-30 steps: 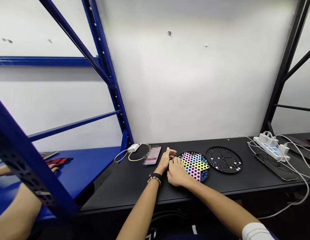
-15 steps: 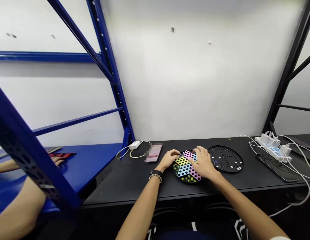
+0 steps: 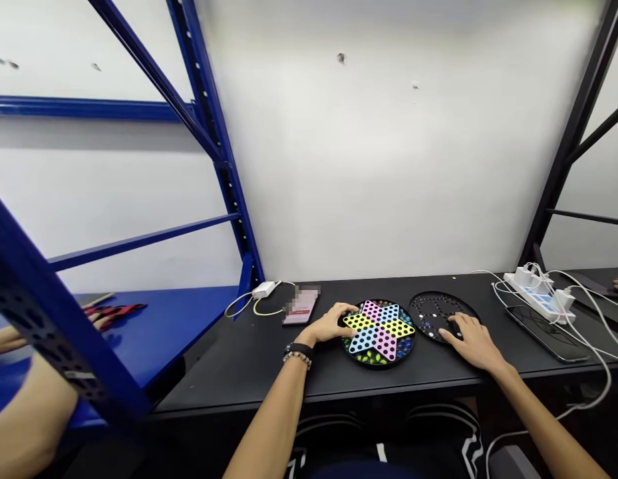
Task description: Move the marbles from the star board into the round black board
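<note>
A round Chinese checkers board (image 3: pixel 383 319) lies flat on the black table, its star-shaped face in pink, yellow and blue with dark holes. Coloured marbles (image 3: pixel 376 358) show in the pockets around the star. My left hand (image 3: pixel 328 326) grips the board's left rim, with the thumb and fingers parted around the edge. To the right lies a black round lid (image 3: pixel 428 306) with dark holes and several small white pieces on it. Over its lower right part is my right hand (image 3: pixel 471 339), thumb and fingers apart, with nothing visible in it. The hand hides part of the lid.
A phone (image 3: pixel 303 309) lies to the left beside a white adapter (image 3: pixel 263 289) with a cable. On the right are a white power strip (image 3: pixel 538 296) with plugs and a dark tablet (image 3: pixel 543 332). Another person's arm (image 3: pixel 39 399) is at the blue table (image 3: pixel 189 326).
My right hand has left the checkers board and moved right, over the black lid. The whole star is uncovered now. My left hand stays at the board's left rim.
</note>
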The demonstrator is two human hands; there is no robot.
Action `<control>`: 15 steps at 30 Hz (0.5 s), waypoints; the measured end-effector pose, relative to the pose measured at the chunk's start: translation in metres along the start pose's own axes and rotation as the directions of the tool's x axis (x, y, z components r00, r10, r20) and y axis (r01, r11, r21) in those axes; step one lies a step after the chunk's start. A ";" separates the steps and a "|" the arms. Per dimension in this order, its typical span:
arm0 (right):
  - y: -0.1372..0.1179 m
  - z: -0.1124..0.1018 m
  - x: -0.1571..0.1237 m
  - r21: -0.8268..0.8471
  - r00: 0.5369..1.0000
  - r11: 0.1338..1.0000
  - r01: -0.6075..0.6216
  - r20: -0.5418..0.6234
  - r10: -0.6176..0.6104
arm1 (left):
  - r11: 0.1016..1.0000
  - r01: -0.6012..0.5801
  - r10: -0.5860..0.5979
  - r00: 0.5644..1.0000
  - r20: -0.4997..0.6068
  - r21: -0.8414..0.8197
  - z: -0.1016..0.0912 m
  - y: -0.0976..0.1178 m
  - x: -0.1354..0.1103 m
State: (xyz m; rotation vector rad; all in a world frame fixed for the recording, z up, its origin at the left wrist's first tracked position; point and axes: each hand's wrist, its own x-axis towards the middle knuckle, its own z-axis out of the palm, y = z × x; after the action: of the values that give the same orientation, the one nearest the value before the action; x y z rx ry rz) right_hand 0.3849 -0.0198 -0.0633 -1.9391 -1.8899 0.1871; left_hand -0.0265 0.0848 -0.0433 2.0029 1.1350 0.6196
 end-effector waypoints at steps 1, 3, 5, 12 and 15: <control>-0.001 -0.002 -0.001 0.004 1.000 1.000 0.017 0.005 -0.017 | 1.000 -0.010 0.009 1.000 0.013 0.012 0.000 0.000 -0.001; 0.002 -0.007 -0.003 0.026 0.996 0.996 0.084 0.028 -0.085 | 1.000 -0.009 0.009 1.000 0.019 0.015 -0.001 0.000 -0.004; 0.009 -0.010 -0.005 0.076 0.984 0.983 0.167 0.042 -0.170 | 1.000 -0.005 0.005 1.000 0.012 0.000 -0.001 -0.001 -0.005; -0.003 -0.022 -0.003 0.342 0.968 0.909 0.238 -0.162 -0.192 | 0.990 0.030 -0.042 0.995 -0.089 -0.138 0.004 0.003 0.003; -0.039 -0.040 0.004 0.408 0.875 0.870 0.277 -0.481 -0.053 | 0.975 0.038 -0.067 0.989 -0.130 -0.219 0.007 0.005 0.006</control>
State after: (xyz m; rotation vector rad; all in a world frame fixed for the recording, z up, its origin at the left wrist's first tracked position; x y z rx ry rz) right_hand 0.3641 -0.0243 -0.0111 -1.3365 -1.5134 0.1048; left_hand -0.0162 0.0856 -0.0434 1.7623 1.1447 0.8270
